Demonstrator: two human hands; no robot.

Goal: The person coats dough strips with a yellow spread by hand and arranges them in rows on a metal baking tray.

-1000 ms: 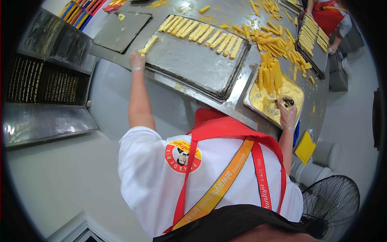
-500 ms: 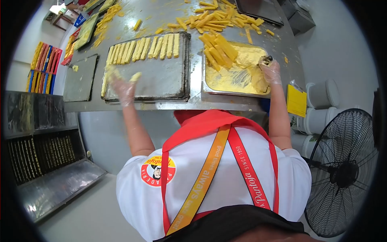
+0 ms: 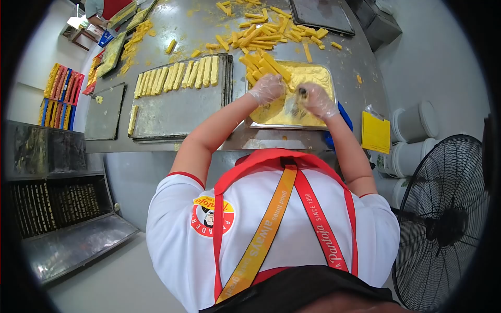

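Observation:
My left hand [image 3: 268, 89], in a clear glove, is closed at the lower end of the yellow sticks [image 3: 265, 65] piled in the cream tray [image 3: 321, 73]; what its fingers hold is hidden. My right hand [image 3: 317, 100], also gloved, is wrapped round a dark-handled tool [image 3: 302, 93] over the pale yellow cream. The tool's lower part is blurred. To the left lies a baking tray [image 3: 180, 112] with a row of coated sticks [image 3: 177, 76] along its far side and one coated stick [image 3: 133, 120] at its near left corner.
Loose yellow sticks [image 3: 266, 32] are heaped behind the cream tray. A dark tray [image 3: 105, 115] lies at the table's left, another [image 3: 322, 15] at the back. A co-worker [image 3: 112, 9] stands at the far left. A black fan [image 3: 443, 227] is at the right, near white buckets [image 3: 416, 123].
My left hand has moved right, from the baking tray to the sticks in the cream tray, and has closed. My right hand has moved left over the cream with the tool. The view has turned.

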